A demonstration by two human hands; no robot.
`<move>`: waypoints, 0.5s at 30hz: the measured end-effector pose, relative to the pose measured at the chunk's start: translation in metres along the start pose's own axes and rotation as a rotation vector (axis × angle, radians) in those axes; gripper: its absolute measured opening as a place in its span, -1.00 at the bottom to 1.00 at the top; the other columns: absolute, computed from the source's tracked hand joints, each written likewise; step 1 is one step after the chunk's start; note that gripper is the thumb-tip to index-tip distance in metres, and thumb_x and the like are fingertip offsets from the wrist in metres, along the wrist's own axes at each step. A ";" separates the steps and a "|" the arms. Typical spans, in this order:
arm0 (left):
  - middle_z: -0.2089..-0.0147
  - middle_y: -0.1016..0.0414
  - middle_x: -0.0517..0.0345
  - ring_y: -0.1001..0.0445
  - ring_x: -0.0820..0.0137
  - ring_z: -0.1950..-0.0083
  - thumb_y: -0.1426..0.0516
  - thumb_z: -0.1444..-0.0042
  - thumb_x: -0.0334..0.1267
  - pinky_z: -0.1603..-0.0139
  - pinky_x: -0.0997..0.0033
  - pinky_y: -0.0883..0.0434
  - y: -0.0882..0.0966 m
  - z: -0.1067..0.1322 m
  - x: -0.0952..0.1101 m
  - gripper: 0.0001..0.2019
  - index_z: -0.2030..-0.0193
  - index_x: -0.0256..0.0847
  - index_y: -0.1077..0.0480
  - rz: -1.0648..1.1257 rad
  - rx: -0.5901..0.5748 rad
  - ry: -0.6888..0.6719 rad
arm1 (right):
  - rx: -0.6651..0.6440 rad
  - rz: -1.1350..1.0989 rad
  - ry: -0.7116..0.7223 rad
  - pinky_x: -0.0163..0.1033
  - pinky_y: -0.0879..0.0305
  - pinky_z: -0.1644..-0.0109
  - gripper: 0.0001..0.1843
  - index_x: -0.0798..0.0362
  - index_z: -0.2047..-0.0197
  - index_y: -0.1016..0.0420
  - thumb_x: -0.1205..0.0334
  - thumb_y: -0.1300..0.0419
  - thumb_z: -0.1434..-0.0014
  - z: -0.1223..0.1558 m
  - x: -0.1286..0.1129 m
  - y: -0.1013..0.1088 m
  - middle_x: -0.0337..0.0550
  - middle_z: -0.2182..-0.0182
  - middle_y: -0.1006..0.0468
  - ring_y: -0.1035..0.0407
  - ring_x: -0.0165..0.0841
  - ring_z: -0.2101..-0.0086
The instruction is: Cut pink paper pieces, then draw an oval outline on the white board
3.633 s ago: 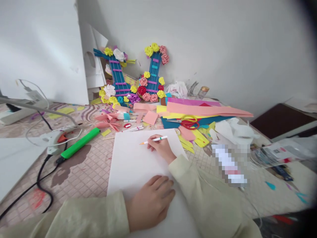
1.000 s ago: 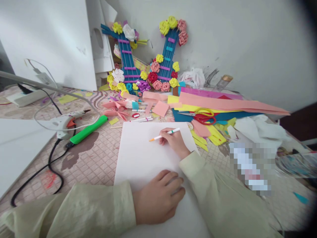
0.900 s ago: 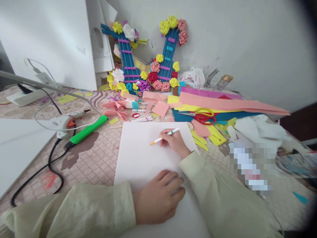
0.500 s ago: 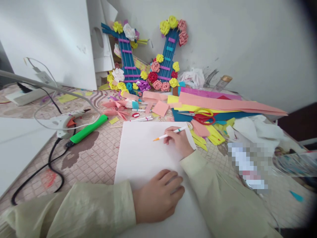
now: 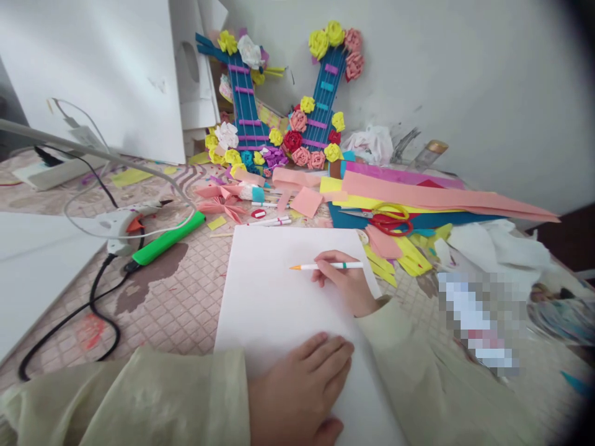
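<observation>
A large white sheet of paper (image 5: 274, 297) lies on the tiled table in front of me. My left hand (image 5: 300, 390) rests flat on its near edge, fingers stretched out, pressing it down. My right hand (image 5: 344, 282) sits on the sheet's far right part, closed around a white pen with an orange tip (image 5: 325, 266). The pen lies almost level, its tip pointing left just above the paper. Both arms wear pale cream sleeves.
A white glue gun (image 5: 123, 223) with a black cord and a green tool (image 5: 167, 238) lie to the left. Red-and-yellow scissors (image 5: 385, 218) rest on coloured paper strips (image 5: 441, 198) at the right. Two blue flower-decorated paper crafts (image 5: 283, 111) lean on the wall behind.
My right hand has shifted slightly right and nearer, and the pen has swung from tilted to nearly level. My left hand slid a little nearer along the sheet. The view tilted down.
</observation>
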State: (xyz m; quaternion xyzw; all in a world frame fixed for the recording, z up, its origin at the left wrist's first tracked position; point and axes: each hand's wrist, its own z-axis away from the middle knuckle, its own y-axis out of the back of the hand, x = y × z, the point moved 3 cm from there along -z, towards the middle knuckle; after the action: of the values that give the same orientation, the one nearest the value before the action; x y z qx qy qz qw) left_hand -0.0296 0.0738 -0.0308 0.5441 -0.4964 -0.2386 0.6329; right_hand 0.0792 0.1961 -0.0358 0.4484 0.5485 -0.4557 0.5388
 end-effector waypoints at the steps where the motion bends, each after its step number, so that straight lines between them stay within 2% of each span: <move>1: -0.30 0.06 -0.12 0.12 0.25 -0.31 0.14 -0.17 -0.12 -0.30 0.33 0.21 0.000 -0.001 -0.001 -0.43 -0.22 -0.50 0.03 -0.011 -0.003 -0.010 | -0.013 0.047 -0.005 -0.33 -0.24 0.49 -0.90 0.11 0.43 -0.41 0.24 -0.19 -0.02 -0.001 0.000 -0.001 -0.24 0.62 -0.48 -0.31 -0.45 0.60; 6: -0.28 0.00 -0.16 0.05 0.23 -0.28 0.15 -0.18 -0.13 -0.29 0.31 0.16 0.000 -0.002 -0.002 -0.45 -0.20 -0.55 0.00 -0.074 0.013 -0.038 | -0.031 0.176 -0.026 -0.30 -0.29 0.44 -0.87 0.10 0.46 -0.41 0.22 -0.18 -0.01 -0.002 -0.004 -0.003 -0.22 0.60 -0.50 -0.35 -0.43 0.58; 12: -0.27 -0.02 -0.16 0.03 0.22 -0.28 0.14 -0.17 -0.12 -0.28 0.31 0.13 -0.001 -0.002 -0.001 -0.45 -0.18 -0.54 -0.03 -0.077 0.021 -0.037 | -0.008 0.197 -0.013 -0.30 -0.32 0.42 -0.87 0.10 0.43 -0.43 0.21 -0.17 -0.02 -0.003 -0.001 -0.003 -0.20 0.58 -0.51 -0.36 -0.42 0.57; 15: -0.27 -0.03 -0.15 0.03 0.23 -0.28 0.12 -0.16 -0.13 -0.28 0.32 0.13 0.000 -0.002 -0.001 -0.45 -0.18 -0.53 -0.04 -0.061 0.028 -0.029 | -0.041 0.216 -0.033 -0.30 -0.32 0.42 -0.88 0.11 0.45 -0.44 0.22 -0.17 -0.01 -0.002 -0.003 -0.004 -0.20 0.59 -0.51 -0.36 -0.41 0.56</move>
State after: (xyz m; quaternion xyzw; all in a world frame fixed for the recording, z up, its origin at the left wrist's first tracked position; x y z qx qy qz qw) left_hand -0.0278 0.0757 -0.0313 0.5643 -0.4919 -0.2587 0.6105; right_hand 0.0752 0.1976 -0.0324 0.4862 0.4972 -0.3908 0.6031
